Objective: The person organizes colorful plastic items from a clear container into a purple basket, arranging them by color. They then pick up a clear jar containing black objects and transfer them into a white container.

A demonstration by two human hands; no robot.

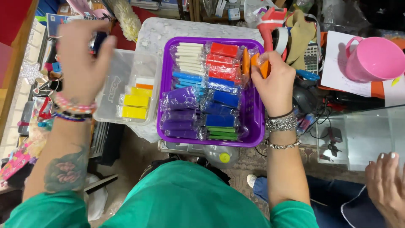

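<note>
The right hand (274, 82) pinches a small, light, stiff orange block (264, 67) at the purple basket's (253, 126) right edge, while the left hand (82, 59) grips something dark I cannot make out.

At the upper right of the frame I see a round pink plastic bucket with a handle (373, 58), standing on a white sheet of paper (337, 63). Left of the paper a grey calculator with dark keys (311, 57) lies beside a tan fabric glove (300, 36). Below these, at the right edge, sits a clear glass box (363, 135). At the lower right corner another person's hand with pale nails (386, 185) rests on a dark blue trouser leg (333, 198). At the top left centre a fluffy cream duster head (126, 19) lies against a red surface (12, 17). A clear plastic bottle with a yellow cap (222, 156) lies just under the middle of the frame.
</note>
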